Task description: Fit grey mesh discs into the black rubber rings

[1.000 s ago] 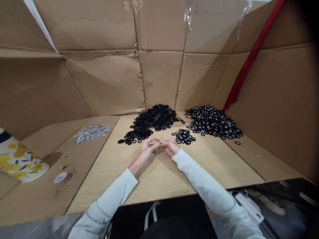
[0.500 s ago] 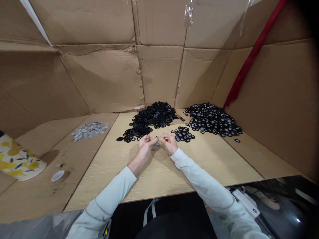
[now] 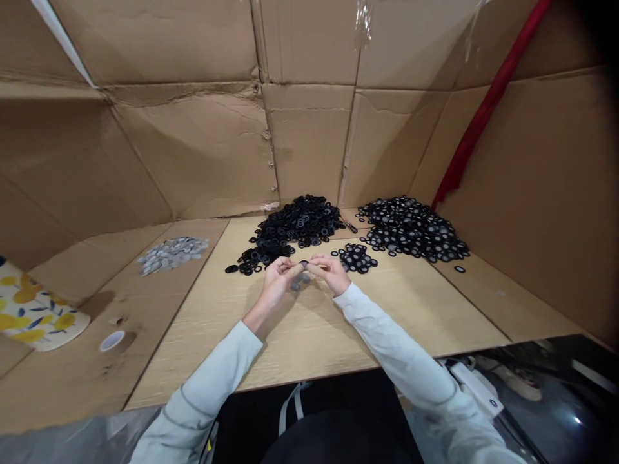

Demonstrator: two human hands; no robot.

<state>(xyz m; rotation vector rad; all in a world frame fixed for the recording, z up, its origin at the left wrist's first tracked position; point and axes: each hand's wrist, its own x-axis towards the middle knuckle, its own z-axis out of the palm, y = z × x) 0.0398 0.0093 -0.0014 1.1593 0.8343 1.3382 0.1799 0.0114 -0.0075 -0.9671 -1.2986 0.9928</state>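
The left hand (image 3: 279, 276) and right hand (image 3: 331, 273) are pinching a small ring (image 3: 304, 265), seemingly with a grey disc in it, between their fingertips above the board (image 3: 309, 335), nearer than the black ring pile (image 3: 300, 222); loose grey discs (image 3: 300, 280) are lying just below.

White cup-like ring (image 3: 112, 341) near a lemon-patterned container (image 3: 46, 312), red cloth strip (image 3: 483, 116).

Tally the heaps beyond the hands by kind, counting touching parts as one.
Grey disc heap: 1
Black ring heap: 1
Heaps of black rings with grey centres, one large pile and one small pile: 2
Total: 4
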